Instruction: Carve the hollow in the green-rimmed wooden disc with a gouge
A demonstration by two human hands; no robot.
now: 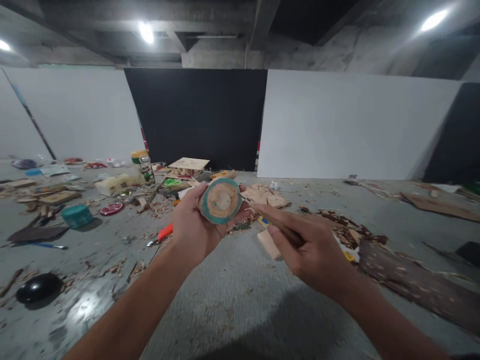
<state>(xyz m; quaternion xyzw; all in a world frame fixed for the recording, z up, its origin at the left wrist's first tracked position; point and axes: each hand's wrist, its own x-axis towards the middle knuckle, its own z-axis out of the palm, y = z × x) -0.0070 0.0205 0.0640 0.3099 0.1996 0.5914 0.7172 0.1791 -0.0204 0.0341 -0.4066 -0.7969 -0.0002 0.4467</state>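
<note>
Concrete floor (pixel 210 310) littered with wood shavings (pixel 337 225) runs back to a black panel (pixel 198 115) and a white panel (pixel 356 125) under bright ceiling lamps. Near the middle, the left hand (pixel 193 225) is clamped around a round, teal-rimmed wooden piece (pixel 222 201), its pale, rough-cut face turned toward the viewer. The right hand (pixel 313 242) is closed on a wooden-handled carving tool (pixel 295 237), whose thin tip points left to the piece's right edge; whether it touches, I cannot tell. Beyond the right hand's fingers lies a pale wooden block (pixel 269 245), and left of the left wrist an orange utility knife (pixel 165 232). Farther left are a teal tub (pixel 77 216), a red lid (pixel 112 209) and a yellow-capped bottle (pixel 144 167); at the near left sits a glossy black dome (pixel 39 288).
</note>
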